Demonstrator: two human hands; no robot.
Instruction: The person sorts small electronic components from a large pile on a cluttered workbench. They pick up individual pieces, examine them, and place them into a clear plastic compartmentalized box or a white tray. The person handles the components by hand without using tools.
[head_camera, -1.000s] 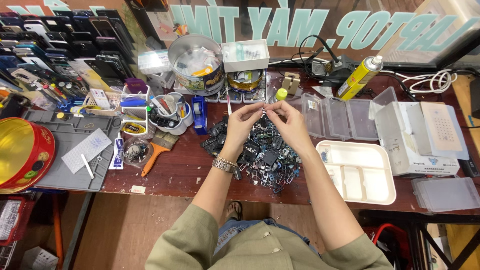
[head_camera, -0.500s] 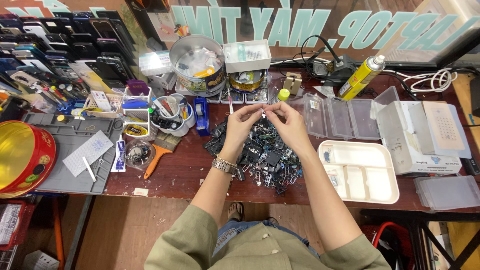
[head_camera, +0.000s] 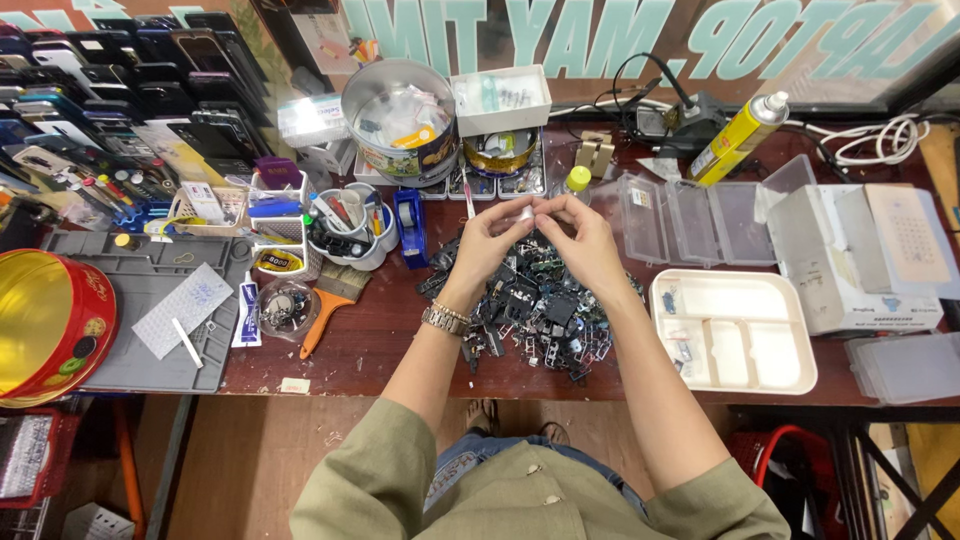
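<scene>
My left hand (head_camera: 492, 240) and my right hand (head_camera: 578, 240) meet above a heap of small dark electronic parts (head_camera: 535, 305) on the wooden bench. Both pinch a small silvery part (head_camera: 526, 212) between the fingertips, held up over the far side of the heap. A metal watch (head_camera: 445, 319) sits on my left wrist. Both forearms reach forward from olive sleeves.
A white compartment tray (head_camera: 735, 330) lies right of the heap, clear plastic boxes (head_camera: 690, 208) behind it. A yellow spray can (head_camera: 738, 138), round tin (head_camera: 400, 120), tool cups (head_camera: 345, 230), brush (head_camera: 330, 300), grey mat (head_camera: 140, 300) and red-gold tin lid (head_camera: 45, 325) stand around. Phones fill the far left.
Both hands stay together over the heap; the fingers shift slightly around the small part. Nothing else has moved.
</scene>
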